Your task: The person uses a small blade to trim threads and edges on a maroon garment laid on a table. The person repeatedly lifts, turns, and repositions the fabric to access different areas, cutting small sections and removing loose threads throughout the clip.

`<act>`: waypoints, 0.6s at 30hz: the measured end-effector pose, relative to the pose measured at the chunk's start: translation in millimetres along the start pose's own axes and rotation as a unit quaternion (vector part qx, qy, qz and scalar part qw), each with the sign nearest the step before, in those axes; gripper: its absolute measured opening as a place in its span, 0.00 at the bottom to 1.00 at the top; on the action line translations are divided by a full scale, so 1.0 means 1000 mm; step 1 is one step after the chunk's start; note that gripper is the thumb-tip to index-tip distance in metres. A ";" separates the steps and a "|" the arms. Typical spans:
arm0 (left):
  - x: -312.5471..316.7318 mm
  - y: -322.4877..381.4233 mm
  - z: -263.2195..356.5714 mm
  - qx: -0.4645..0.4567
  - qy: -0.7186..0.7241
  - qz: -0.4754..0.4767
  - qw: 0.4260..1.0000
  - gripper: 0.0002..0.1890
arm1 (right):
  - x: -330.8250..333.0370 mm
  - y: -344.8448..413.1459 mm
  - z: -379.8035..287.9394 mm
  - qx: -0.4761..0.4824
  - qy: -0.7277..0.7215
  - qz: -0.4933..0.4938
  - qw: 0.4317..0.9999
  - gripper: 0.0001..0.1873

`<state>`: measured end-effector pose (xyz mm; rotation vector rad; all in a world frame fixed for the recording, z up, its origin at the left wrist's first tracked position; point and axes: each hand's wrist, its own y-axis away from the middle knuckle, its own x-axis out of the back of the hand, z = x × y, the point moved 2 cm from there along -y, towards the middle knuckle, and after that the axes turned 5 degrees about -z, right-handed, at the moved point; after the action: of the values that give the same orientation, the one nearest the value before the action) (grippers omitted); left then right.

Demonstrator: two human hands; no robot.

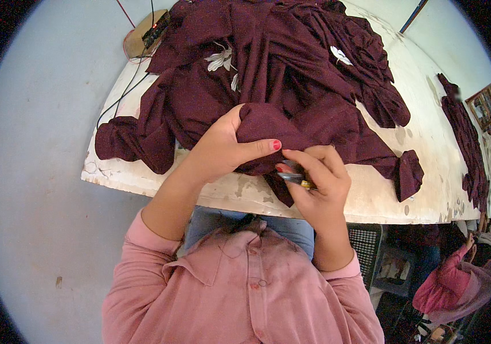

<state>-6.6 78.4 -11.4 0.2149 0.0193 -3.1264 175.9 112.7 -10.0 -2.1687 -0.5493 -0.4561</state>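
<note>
A maroon cloth garment (271, 122) lies spread in folds on the table before me. White leaf-like motifs (219, 59) show on its far part. My left hand (224, 148) holds a bunched fold of the cloth near the table's front edge, its thumb lying on top. In my right hand (327, 176) is a small pair of metal thread snips (292, 176) with a bit of yellow on it. The snips' blades point left, close beside the held fold. Whether they touch the cloth cannot be told, since my fingers partly cover them.
The pale, stained table (378, 206) has a chipped front edge. At far left, black cables run from a box with a red light (155, 34). More maroon cloth (464, 146) lies at right. Below stands a perforated plastic crate (363, 249); beyond it sits a person in pink (443, 284).
</note>
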 end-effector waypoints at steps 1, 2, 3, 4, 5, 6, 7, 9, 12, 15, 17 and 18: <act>-0.001 0.001 0.001 0.000 -0.015 0.004 1.000 0.30 | -0.002 -0.001 -0.001 0.004 0.030 0.000 1.000 0.19; -0.002 0.001 0.002 0.001 -0.030 0.009 1.000 0.30 | -0.003 -0.002 -0.002 0.009 0.060 0.000 0.998 0.20; -0.002 0.001 0.002 -0.001 -0.026 0.011 1.000 0.29 | -0.005 -0.002 -0.002 0.013 0.089 -0.001 0.996 0.20; -0.002 0.000 0.000 -0.002 -0.021 0.014 1.000 0.29 | -0.007 -0.003 -0.002 0.011 0.123 -0.007 0.992 0.19; -0.002 0.000 -0.002 -0.004 -0.016 0.016 1.000 0.29 | -0.008 -0.003 0.000 0.008 0.101 -0.022 0.995 0.19; -0.001 0.000 -0.003 -0.021 -0.028 0.024 0.999 0.27 | -0.008 -0.003 0.001 0.006 0.081 -0.037 0.996 0.18; -0.001 0.000 -0.005 -0.038 -0.039 0.032 0.998 0.26 | -0.008 -0.003 0.004 0.003 0.060 -0.051 0.997 0.18; 0.002 0.001 -0.006 -0.048 -0.044 0.049 0.997 0.24 | -0.002 0.002 0.011 -0.010 -0.179 -0.112 0.977 0.10; 0.005 0.001 -0.005 -0.035 -0.025 0.067 0.997 0.25 | 0.011 0.006 0.014 -0.070 -0.366 -0.142 0.917 0.05; 0.001 0.003 -0.001 -0.033 -0.001 0.067 0.997 0.25 | 0.018 0.005 0.008 -0.160 -0.164 -0.045 0.972 0.09; -0.001 0.003 -0.001 -0.028 0.020 0.072 0.997 0.25 | 0.017 0.004 0.013 -0.079 -0.087 -0.013 0.993 0.12; -0.001 0.003 -0.001 -0.026 0.019 0.072 0.997 0.25 | 0.014 0.004 0.011 -0.061 -0.075 0.001 0.995 0.12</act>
<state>-5.0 75.1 -12.0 0.2634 0.0825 -2.9746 191.3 122.6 -12.4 -2.3339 -0.6152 -0.3346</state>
